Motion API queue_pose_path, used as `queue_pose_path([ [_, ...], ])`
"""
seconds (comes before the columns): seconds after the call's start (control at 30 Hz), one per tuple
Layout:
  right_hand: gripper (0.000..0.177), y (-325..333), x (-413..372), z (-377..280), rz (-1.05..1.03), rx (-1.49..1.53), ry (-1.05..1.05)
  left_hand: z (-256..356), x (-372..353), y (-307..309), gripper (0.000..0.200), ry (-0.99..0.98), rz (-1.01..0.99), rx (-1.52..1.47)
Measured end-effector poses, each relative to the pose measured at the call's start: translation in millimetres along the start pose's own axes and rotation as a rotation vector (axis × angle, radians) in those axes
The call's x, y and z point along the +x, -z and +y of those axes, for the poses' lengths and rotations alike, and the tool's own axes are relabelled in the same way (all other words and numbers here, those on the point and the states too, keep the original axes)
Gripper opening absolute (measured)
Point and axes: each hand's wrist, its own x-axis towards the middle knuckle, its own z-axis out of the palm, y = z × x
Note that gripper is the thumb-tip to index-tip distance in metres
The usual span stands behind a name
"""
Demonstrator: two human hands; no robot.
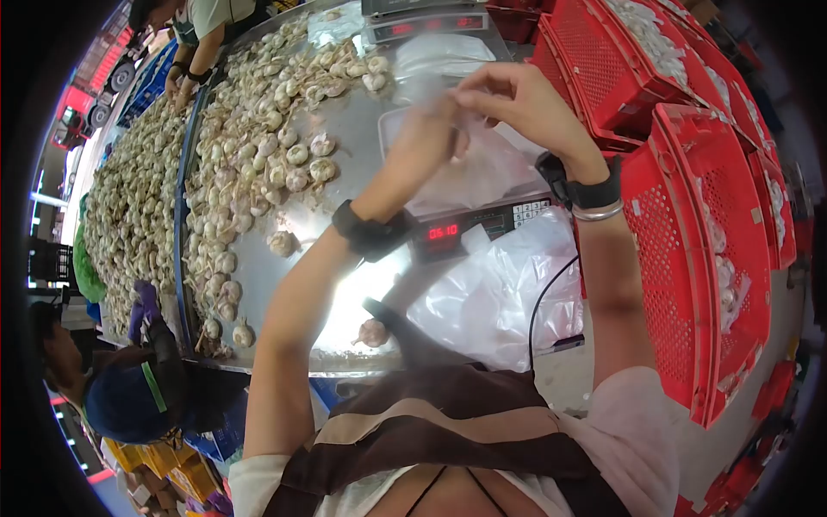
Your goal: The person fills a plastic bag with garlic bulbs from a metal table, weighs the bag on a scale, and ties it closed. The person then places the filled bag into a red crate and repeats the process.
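Note:
My left hand (431,142) is smeared by motion above a digital scale (474,220) whose red display reads about 0510. Beside it my right hand (512,99) has its thumb and fingertips pinched together, close to the left fingers; what they hold, if anything, is too small to tell. Under both hands a clear plastic bag (482,168) lies on the scale, its contents blurred. Flat clear bags (504,289) are spread in front of the scale. To the left, many garlic bulbs (280,155) cover the metal table (340,207), and one bulb (372,333) sits near its front edge.
Red perforated crates (689,258) stand on the right, some holding bagged items. Another scale (431,26) is at the back. A black cable crosses the bags. One co-worker (207,43) reaches into garlic at upper left; another in a dark cap (129,401) is at lower left.

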Motion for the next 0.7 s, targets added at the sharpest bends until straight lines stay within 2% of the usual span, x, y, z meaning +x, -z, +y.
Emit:
queue_pose_path([
  [0.03, 0.014, 3, -2, 7, -0.064, 0.228, -0.271, -4, 2, 1, 0.026, -0.005, -0.006, 0.002],
  [0.07, 0.014, -1, -7, 8, 0.024, 0.250, -0.229, -13, 5, 7, 0.024, 0.014, 0.050, -0.055],
  [0.1, 0.014, -4, -11, 5, 0.027, 0.249, -0.229, -21, 7, 13, 0.022, 0.036, 0.108, -0.114],
  [0.13, 0.013, -8, -14, -3, 0.089, 0.229, -0.100, -25, 12, 21, 0.017, 0.005, 0.013, -0.289],
  [0.17, 0.013, -11, -18, -12, 0.152, 0.209, 0.028, -23, 15, 30, 0.017, 0.005, 0.010, -0.289],
  [0.2, 0.014, -8, -21, -24, 0.031, 0.178, 0.158, -19, 17, 39, 0.016, -0.010, -0.138, -0.134],
  [0.23, 0.014, -8, -20, -26, 0.037, 0.175, 0.157, -14, 19, 42, 0.016, -0.025, -0.286, 0.023],
  [0.27, 0.014, -8, -19, -27, 0.084, 0.148, 0.045, 3, 4, 30, 0.013, -0.266, -0.133, 0.454],
  [0.3, 0.015, -8, -18, -27, 0.131, 0.119, -0.067, 7, 6, 29, 0.013, -0.269, -0.141, 0.454],
  [0.33, 0.022, -10, -15, -19, 0.164, 0.164, -0.227, 9, 7, 29, 0.014, -0.585, -0.116, 0.842],
  [0.37, 0.022, -16, -14, -2, 0.168, 0.157, -0.225, 11, 10, 28, 0.016, -0.910, -0.079, 1.228],
  [0.4, 0.023, -22, -15, 22, 0.090, 0.216, -0.179, 11, 9, 20, 0.018, -0.997, 0.017, 1.152],
  [0.43, 0.024, -21, -15, 33, 0.018, 0.266, -0.140, 7, 8, 19, 0.018, -1.020, 0.004, 1.137],
  [0.47, 0.024, -20, -13, 26, 0.040, 0.238, -0.143, 1, 10, 21, 0.018, -1.012, 0.080, 1.113],
  [0.5, 0.022, -27, -14, 16, 0.084, 0.668, -0.259, -5, 9, 23, 0.017, -0.996, 0.149, 1.081],
  [0.53, 0.020, -29, -16, 10, 0.134, 1.105, -0.364, -6, 5, 23, 0.018, -0.847, 0.128, 1.075],
  [0.57, 0.020, -23, -19, 21, 0.162, 1.084, -0.367, -8, 1, 26, 0.019, -0.698, 0.106, 1.070],
  [0.63, 0.014, -18, -29, 84, 0.467, 1.377, -0.557, -41, -7, 51, 0.022, -0.487, -0.073, 1.140],
  [0.67, 0.013, -15, -47, 146, 0.475, 1.023, -0.406, -71, -14, 69, 0.020, -0.406, -0.189, 1.168],
  [0.7, 0.014, -13, -65, 191, 0.500, 0.808, -0.465, -93, -22, 83, 0.019, -0.321, -0.308, 1.199],
])
